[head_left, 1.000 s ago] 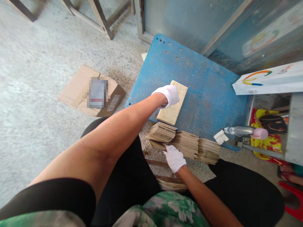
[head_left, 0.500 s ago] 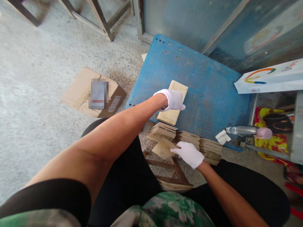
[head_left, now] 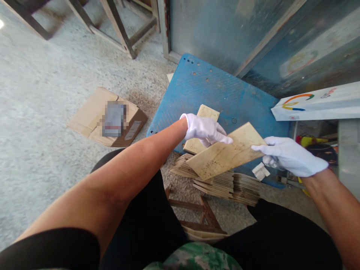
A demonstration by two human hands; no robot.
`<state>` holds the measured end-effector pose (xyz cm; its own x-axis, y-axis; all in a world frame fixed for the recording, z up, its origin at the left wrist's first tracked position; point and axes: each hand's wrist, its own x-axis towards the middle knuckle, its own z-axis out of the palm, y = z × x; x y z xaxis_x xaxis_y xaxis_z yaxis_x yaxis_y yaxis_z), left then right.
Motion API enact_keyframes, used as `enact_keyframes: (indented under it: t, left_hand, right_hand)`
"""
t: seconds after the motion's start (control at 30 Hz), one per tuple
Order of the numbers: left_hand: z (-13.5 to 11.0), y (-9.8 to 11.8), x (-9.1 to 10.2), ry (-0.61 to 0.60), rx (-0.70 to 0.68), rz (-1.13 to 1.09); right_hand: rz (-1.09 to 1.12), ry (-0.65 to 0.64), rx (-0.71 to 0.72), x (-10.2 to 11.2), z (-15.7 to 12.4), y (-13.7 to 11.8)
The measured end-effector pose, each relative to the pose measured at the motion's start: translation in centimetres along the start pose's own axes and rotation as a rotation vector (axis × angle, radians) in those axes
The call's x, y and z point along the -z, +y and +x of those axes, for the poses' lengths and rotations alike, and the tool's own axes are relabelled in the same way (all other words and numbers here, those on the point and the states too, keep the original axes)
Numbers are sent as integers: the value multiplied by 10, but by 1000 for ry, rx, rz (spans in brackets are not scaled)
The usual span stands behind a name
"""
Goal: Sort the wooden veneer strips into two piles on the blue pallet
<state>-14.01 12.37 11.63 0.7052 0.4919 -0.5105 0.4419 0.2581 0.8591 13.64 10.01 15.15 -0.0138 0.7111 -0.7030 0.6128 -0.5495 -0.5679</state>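
Right hand (head_left: 289, 156) outstretched, grip tight on end of tilted board (head_left: 222, 156); left hand (head_left: 204, 128) open, fingertips (head_left: 225, 140) atop it.

rough grey concrete floor (head_left: 42, 93), daylit; wooden frame legs (head_left: 118, 26); blue-grey metal wall (head_left: 219, 33).

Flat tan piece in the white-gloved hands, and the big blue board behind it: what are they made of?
Tan piece: probably thin raw wood or plywood, matte, unvarnished, with dark specks and faint grain. Blue board: likely moulded plastic, perhaps painted metal; it has a ribbed surface, drilled holes and scuffs.
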Motion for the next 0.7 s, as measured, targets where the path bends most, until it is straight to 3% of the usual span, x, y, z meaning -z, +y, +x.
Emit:
enact_keyframes:
  t: [0.07,0.23,0.37,0.47,0.57,0.7]
  left_hand:
    - [8,-4,-2,2,-51,-36]
    - [26,-15,-7,148,23,113]
    - [36,-21,-2,293,43,31]
    - [39,-20,5,378,96,-67]
    - [41,-18,13,439,156,-140]
    - [47,-21,23,475,234,-98]
  right_hand:
    - [25,23,36,0,8,-9]
    - [69,12,124,-14,37,-13]
    - [506,119,159,-29,66,3]
    - [748,118,141,-52,80,21]
    - [830,111,73,-86,85,38]
    - [923,213,73,-124,89,48]
